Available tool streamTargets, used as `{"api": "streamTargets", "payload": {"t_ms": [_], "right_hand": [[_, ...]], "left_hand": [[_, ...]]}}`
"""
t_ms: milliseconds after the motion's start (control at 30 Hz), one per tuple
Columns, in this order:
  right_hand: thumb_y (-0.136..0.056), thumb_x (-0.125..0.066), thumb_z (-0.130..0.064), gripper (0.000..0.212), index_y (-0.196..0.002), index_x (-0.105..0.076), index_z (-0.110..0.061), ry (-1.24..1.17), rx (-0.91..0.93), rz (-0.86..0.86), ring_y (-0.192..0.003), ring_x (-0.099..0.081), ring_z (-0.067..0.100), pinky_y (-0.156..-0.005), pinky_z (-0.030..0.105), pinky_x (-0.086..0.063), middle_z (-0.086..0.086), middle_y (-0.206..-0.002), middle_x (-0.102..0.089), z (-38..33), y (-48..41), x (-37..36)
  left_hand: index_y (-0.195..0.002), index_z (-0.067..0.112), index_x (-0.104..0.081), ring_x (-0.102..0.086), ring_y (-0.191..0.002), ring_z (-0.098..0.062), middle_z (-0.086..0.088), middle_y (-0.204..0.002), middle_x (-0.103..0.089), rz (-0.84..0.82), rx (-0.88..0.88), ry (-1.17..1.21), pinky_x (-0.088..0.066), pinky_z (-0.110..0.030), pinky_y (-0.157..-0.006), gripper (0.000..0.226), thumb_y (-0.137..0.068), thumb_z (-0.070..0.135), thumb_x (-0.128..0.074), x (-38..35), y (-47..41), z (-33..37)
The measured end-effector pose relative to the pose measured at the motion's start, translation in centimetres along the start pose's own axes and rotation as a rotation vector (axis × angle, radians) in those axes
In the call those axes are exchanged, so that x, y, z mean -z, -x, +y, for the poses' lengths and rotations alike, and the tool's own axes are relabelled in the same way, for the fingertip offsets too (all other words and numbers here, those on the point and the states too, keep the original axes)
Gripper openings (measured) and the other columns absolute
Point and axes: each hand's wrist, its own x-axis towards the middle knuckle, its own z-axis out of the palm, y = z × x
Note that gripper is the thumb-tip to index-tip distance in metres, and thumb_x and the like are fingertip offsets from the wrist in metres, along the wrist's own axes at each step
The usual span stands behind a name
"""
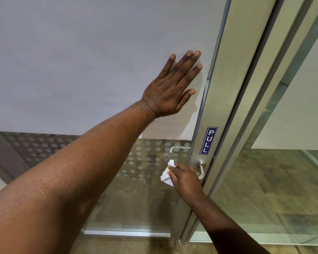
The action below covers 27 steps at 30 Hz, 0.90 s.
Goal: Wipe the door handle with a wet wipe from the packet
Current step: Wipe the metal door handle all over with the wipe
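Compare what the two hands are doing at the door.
The left hand lies flat and open against the frosted door panel, fingers spread; the right hand is curled shut around a white wipe. The left sits high, the right low at the door handle. Both are bare.

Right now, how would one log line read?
left hand: flat on door | right hand: holding wet wipe at door handle | packet: not in view

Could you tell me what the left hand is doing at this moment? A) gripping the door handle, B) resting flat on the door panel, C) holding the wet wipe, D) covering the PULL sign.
B: the left hand lies open and flat against the frosted door panel, above the handle.
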Motion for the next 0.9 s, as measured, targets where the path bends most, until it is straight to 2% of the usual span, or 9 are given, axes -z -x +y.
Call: {"api": "streamTargets", "payload": {"t_ms": [100,267,333,433,567,633,733,800,900], "right_hand": [[-0.087,-0.069,-0.023,0.020,-0.106,-0.077,-0.022,0.008,-0.005,-0.048,-0.083,-0.065,0.026,-0.081,0.035,-0.050,-0.002,-0.102,-0.071,0.4,0.0,-0.3],[-0.085,-0.070,-0.025,0.027,-0.112,-0.074,-0.025,0.013,0.073,-0.055,-0.093,-0.064,0.017,-0.085,0.034,-0.049,-0.005,-0.108,-0.071,2.3,2.1,0.3],[-0.086,-0.072,-0.024,0.029,-0.115,-0.073,-0.025,0.005,0.084,-0.039,-0.097,-0.059,0.015,-0.090,0.033,-0.046,-0.006,-0.111,-0.070,3.4,3.1,0.9],[-0.088,-0.069,-0.026,0.029,-0.116,-0.072,-0.025,0.020,0.073,-0.021,-0.100,-0.061,0.016,-0.095,0.031,-0.039,-0.005,-0.115,-0.070,5.5,3.9,1.9],[-0.086,-0.070,-0.025,0.029,-0.114,-0.075,-0.022,0.027,0.021,0.000,-0.100,-0.064,0.021,-0.094,0.037,-0.047,-0.001,-0.116,-0.072,7.5,4.7,3.4],[-0.090,-0.064,-0.029,0.029,-0.115,-0.075,-0.021,0.015,-0.034,0.006,-0.102,-0.064,0.024,-0.096,0.037,-0.048,0.001,-0.118,-0.072,8.1,5.0,3.6],[-0.096,-0.054,-0.033,0.033,-0.116,-0.075,-0.017,-0.102,-0.196,0.063,-0.105,-0.065,0.021,-0.097,0.021,-0.043,0.003,-0.120,-0.071,8.5,5.0,3.4],[-0.098,-0.058,-0.024,0.027,-0.119,-0.074,-0.015,-0.179,-0.291,0.095,-0.107,-0.063,0.016,-0.095,0.006,-0.036,0.000,-0.122,-0.068,8.5,4.8,3.2],[-0.097,-0.062,-0.015,0.024,-0.119,-0.073,-0.013,-0.201,-0.327,0.103,-0.105,-0.063,0.015,-0.091,0.001,-0.033,-0.001,-0.121,-0.065,8.4,4.3,2.8]], "left_hand": [[-0.158,0.005,-0.027,-0.021,-0.155,-0.036,-0.022,-0.165,-0.025,-0.004,0.001,-0.002,-0.006,-0.050,-0.126,0.061,-0.108,0.038,-0.036,0.0,0.0,0.0],[-0.159,0.005,-0.027,-0.021,-0.155,-0.036,-0.022,-0.165,-0.024,0.002,0.003,-0.014,-0.005,-0.050,-0.126,0.061,-0.108,0.039,-0.035,0.0,0.0,0.0],[-0.159,0.005,-0.027,-0.021,-0.155,-0.036,-0.023,-0.165,-0.024,0.006,0.002,-0.014,-0.005,-0.050,-0.126,0.061,-0.108,0.039,-0.036,0.0,0.0,0.0],[-0.158,0.004,-0.028,-0.022,-0.154,-0.037,-0.024,-0.165,-0.025,0.016,0.002,-0.011,-0.006,-0.050,-0.126,0.061,-0.108,0.039,-0.037,-0.1,0.0,0.0],[-0.158,0.004,-0.027,-0.022,-0.154,-0.037,-0.024,-0.165,-0.025,0.018,0.007,-0.011,-0.006,-0.051,-0.126,0.062,-0.108,0.038,-0.037,0.0,-0.1,0.1],[-0.158,0.004,-0.026,-0.022,-0.154,-0.037,-0.024,-0.165,-0.024,0.014,0.007,-0.012,-0.005,-0.050,-0.126,0.062,-0.108,0.039,-0.036,0.0,-0.1,0.1],[-0.158,0.004,-0.026,-0.021,-0.154,-0.037,-0.024,-0.165,-0.024,0.009,0.008,-0.019,-0.003,-0.050,-0.126,0.061,-0.108,0.039,-0.035,0.0,-0.1,0.1],[-0.158,0.004,-0.027,-0.022,-0.154,-0.037,-0.024,-0.165,-0.025,0.012,0.005,-0.022,-0.003,-0.050,-0.126,0.061,-0.108,0.039,-0.036,0.0,-0.1,0.0],[-0.158,0.004,-0.027,-0.021,-0.154,-0.037,-0.024,-0.165,-0.025,0.008,0.004,-0.025,-0.002,-0.049,-0.126,0.062,-0.108,0.039,-0.035,0.0,-0.2,0.1]]}}
